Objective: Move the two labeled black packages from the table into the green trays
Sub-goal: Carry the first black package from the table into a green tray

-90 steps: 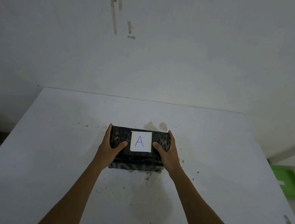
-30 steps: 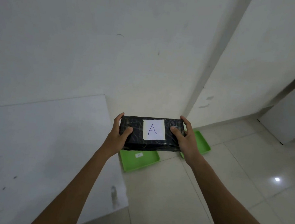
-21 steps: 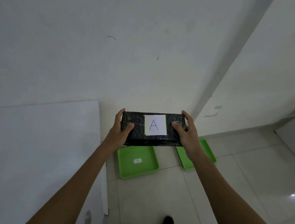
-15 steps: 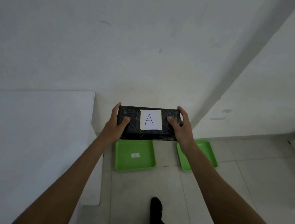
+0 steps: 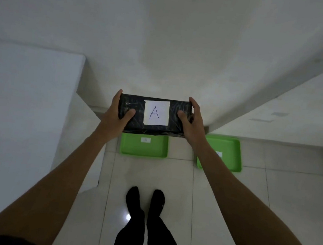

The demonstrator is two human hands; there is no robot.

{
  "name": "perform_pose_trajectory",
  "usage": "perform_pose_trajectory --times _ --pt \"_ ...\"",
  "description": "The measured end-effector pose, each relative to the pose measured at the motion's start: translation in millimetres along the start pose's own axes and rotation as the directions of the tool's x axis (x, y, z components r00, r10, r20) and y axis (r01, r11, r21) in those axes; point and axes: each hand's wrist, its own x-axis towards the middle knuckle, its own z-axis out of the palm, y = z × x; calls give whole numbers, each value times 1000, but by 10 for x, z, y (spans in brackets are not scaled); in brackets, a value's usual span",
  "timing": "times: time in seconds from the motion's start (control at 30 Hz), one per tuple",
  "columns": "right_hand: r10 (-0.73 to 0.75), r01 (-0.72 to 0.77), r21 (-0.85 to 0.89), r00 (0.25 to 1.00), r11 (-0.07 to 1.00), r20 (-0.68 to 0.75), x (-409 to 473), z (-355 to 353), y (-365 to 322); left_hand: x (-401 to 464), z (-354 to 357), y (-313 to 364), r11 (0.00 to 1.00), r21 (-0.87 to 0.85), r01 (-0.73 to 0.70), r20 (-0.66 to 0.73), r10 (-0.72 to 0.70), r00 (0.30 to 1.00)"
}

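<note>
Package [image 5: 137, 112] in black wrap, white label "A" [image 5: 156, 112] on top, is held level in the air above the floor, over the far edge of the left green tray [image 5: 143, 146]. Left hand [image 5: 115, 115] clamps its left end, right hand [image 5: 192, 121] its right end, thumbs on top, fingers wrapped round the sides. Right green tray [image 5: 227, 154] sits on the tiles well apart from the left one, partly hidden by the right forearm. Both trays carry small white tags, too small to read. White table [image 5: 23, 106] stands at left; no second package in view. Person's feet [image 5: 144, 201] stand near the trays' front edges.

Risks, as judged: wrong tray chosen, since the tags are unreadable from here; package looks wider than the tray, so it could land on a rim and tip; slick wrap could slip while bending down.
</note>
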Motion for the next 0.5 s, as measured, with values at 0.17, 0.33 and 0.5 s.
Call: perform_pose_trajectory --times 0.17,0.33,0.5 --pt "84 -84 -78 996 993 -9 548 485 1065 528 470 -1131 995 -33 91 -20 -92 996" --pt "156 -150 -134 987 980 33 1200 1138 2612 1059 1258 -2771 987 -1 159 -39 -159 987" --pt "180 -171 -161 983 972 44 1696 1641 3988 1560 1883 -4092 982 59 179 -44 -176 983"
